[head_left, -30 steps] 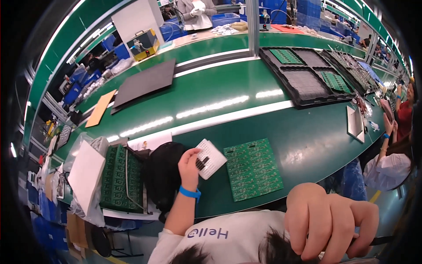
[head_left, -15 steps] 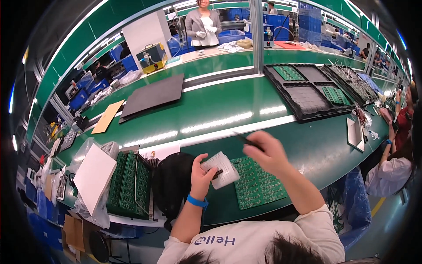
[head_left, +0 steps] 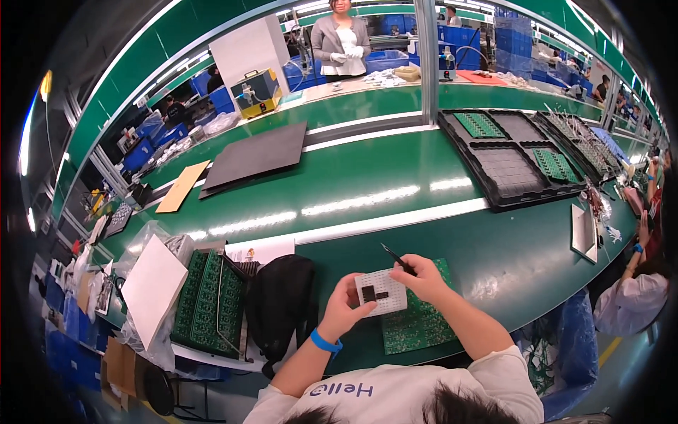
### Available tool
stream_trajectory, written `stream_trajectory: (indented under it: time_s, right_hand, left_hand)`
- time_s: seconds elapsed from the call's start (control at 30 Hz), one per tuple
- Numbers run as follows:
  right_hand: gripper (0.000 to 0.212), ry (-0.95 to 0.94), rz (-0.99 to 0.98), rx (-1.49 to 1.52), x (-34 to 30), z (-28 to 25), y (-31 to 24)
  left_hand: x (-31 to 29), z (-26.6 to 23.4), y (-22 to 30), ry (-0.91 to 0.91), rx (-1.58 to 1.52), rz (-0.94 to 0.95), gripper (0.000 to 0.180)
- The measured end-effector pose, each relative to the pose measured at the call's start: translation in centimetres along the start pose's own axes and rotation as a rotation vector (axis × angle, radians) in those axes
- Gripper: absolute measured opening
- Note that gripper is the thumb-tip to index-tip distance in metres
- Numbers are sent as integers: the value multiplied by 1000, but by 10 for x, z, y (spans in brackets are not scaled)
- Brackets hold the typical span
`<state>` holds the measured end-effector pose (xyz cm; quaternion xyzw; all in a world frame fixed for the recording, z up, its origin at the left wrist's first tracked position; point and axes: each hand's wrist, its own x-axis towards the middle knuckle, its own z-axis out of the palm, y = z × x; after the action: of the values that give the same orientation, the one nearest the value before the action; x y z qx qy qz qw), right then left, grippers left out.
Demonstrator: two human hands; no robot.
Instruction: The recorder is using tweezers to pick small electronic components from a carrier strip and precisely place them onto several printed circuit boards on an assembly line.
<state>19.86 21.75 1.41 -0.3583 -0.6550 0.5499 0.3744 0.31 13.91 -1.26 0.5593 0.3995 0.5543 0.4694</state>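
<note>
My left hand [head_left: 343, 307] grips a small white plate with rows of tiny holes [head_left: 395, 302], its thumb lying over the front. Small black parts [head_left: 369, 293] sit on the plate's face beside that thumb. Pinched in my right hand [head_left: 426, 280] is a pair of dark, pointed tweezers [head_left: 398, 260], tips slanting away to the upper left. Fingers of the right hand overlap the plate's upper right corner; whether they touch it I cannot tell. Beneath both hands, a green circuit board [head_left: 417, 332] lies on the dark green bench, partly covered by the plate and right arm.
Left of my arm are a black bag [head_left: 282, 297] and a rack of upright green boards [head_left: 205, 300]. Black trays [head_left: 505, 169] holding circuit boards stand at the far right. Dark flat sheets [head_left: 254, 159] lie across the bench. A person [head_left: 340, 42] stands opposite.
My right hand has come down and left with the tweezers, from apart to right against the plate. The left hand has turned the plate, showing its black parts more fully. The view has shifted slightly.
</note>
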Motion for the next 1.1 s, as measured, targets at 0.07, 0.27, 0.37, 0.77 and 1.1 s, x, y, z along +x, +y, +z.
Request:
stream_trajectory:
  time_s: [0.07, 0.27, 0.37, 0.77, 1.1]
  right_hand:
    - [21, 2, -12, -16, -3, -7, -4]
    - [21, -5, -149, -237, -7, -13, -8]
    - [22, 29, -227, -384, -10, -14, -10]
    - [22, 130, -241, -455, -13, -10, -7]
    - [13, 171, -651, -588, -7, -10, -1]
  left_hand:
    - [0, 3, 1, 5, -39, -34, 56]
    - [-6, 3, 7, 43, 75, -41, 52]
    - [-8, 5, 8, 80, 57, 16, 50]
    - [-14, 3, 9, 103, 66, 54, 50]
    - [-12, 1, 5, 178, 100, 21, 36]
